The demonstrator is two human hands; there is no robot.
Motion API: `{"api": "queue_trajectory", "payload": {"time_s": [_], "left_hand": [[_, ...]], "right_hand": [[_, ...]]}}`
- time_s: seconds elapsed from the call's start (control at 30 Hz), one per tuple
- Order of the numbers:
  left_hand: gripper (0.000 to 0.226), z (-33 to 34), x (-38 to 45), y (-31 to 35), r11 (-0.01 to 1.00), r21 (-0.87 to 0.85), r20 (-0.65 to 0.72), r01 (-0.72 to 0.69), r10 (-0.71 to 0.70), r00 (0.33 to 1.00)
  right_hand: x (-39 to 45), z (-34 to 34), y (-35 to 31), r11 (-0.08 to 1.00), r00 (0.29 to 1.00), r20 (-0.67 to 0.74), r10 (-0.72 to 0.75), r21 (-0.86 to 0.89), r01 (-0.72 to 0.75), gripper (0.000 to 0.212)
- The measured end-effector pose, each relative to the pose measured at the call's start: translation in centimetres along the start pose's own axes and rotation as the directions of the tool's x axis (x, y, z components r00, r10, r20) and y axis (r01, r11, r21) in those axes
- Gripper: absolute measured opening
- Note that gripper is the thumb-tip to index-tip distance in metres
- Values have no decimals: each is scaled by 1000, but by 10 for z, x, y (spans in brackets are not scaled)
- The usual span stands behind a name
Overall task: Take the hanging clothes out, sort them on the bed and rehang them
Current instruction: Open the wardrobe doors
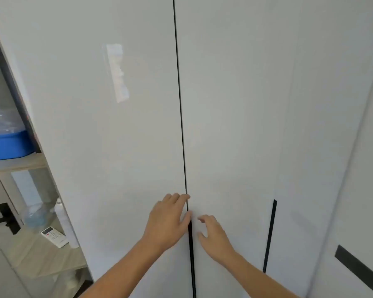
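Grip: left hand (167, 220) lower centre, fingers straight, tips at the dark seam; right hand (213, 237) just beside, fingers loosely curled, holding nothing.
Reason: probably feeling for an edge to pull the two glossy white wardrobe doors (121, 125) apart.
Clothes: not visible, presumably hanging behind the closed doors.
Obstacle: closed doors, handle-less at the seam.
Lower left: white remote control (54, 236) on pale wooden shelf (43, 257), clear plastic bottle (36, 216) behind.
Mid left: blue plastic tub (7, 145).
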State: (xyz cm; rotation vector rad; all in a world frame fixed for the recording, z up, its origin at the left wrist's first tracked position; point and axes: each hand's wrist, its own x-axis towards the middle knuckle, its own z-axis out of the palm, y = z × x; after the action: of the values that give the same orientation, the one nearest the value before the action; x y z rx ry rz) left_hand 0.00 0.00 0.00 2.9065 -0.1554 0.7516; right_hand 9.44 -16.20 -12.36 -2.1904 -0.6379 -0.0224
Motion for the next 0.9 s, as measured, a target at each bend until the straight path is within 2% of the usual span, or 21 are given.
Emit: {"api": "queue_trajectory", "payload": {"time_s": [0.03, 0.13, 0.3, 0.53, 0.73, 0.9], "left_hand": [[45, 3, 23, 0, 996, 56, -107, -63, 69, 992], [54, 4, 85, -1, 959, 263, -218, -101, 161, 963], [71, 11, 142, -13, 858, 500, -212, -116, 251, 944], [82, 33, 148, -27, 808, 581, -299, -95, 321, 899], [92, 29, 140, -22, 803, 590, -271, -89, 301, 914], [89, 11, 116, -15, 772, 609, -244, -181, 399, 884]], "right_hand": [[15, 0, -1, 999, 999, -43, 0, 34, 2, 44], [47, 4, -9, 997, 999, -30, 27, 77, -24, 43], [64, 24, -1, 999, 999, -21, 43, 15, -43, 27], [69, 38, 2, 995, 994, -72, 85, 49, -81, 22], [67, 33, -1, 984, 980, -104, 171, 72, -164, 16], [33, 28, -4, 988, 971, -187, 152, 36, -148, 32]]}}
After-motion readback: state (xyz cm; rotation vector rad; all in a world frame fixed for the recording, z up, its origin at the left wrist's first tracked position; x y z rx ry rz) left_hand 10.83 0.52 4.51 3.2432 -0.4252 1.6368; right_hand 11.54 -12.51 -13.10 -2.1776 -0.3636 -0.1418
